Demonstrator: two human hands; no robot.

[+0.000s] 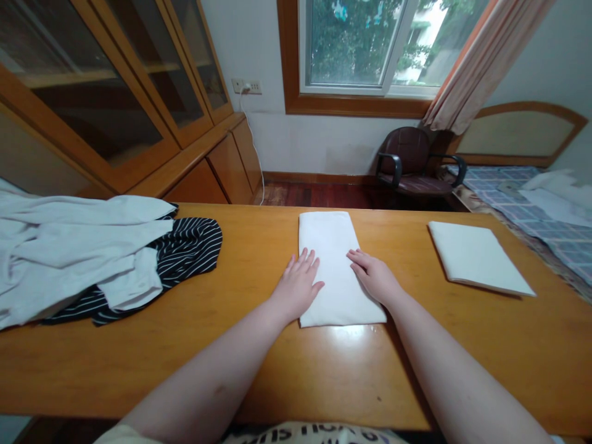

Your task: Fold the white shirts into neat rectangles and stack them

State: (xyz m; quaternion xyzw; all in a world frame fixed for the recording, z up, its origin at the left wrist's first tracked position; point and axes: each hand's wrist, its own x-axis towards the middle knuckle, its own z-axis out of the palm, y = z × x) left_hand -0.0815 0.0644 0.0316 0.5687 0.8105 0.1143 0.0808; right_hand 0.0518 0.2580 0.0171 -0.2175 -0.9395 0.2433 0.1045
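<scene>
A white cloth (pixel 330 290), folded into a long upright rectangle, lies flat on the wooden table in front of me. My left hand (pixel 298 285) rests on its left edge, fingers spread and pointing away from me. On the opposite edge lies my right hand (pixel 374 275), its fingers stretched out over the cloth. Neither hand grips anything. What kind of item the folded cloth is, I cannot tell.
A folded white piece (pixel 478 256) lies on the table (pixel 259 246) at the right. Heaped at the left are white clothes (pixel 83 240) and a black striped garment (pixel 197 246). Beyond the table stand a glass-door cabinet (pixel 185 123), an armchair (pixel 407 157) and a bed (pixel 531 197).
</scene>
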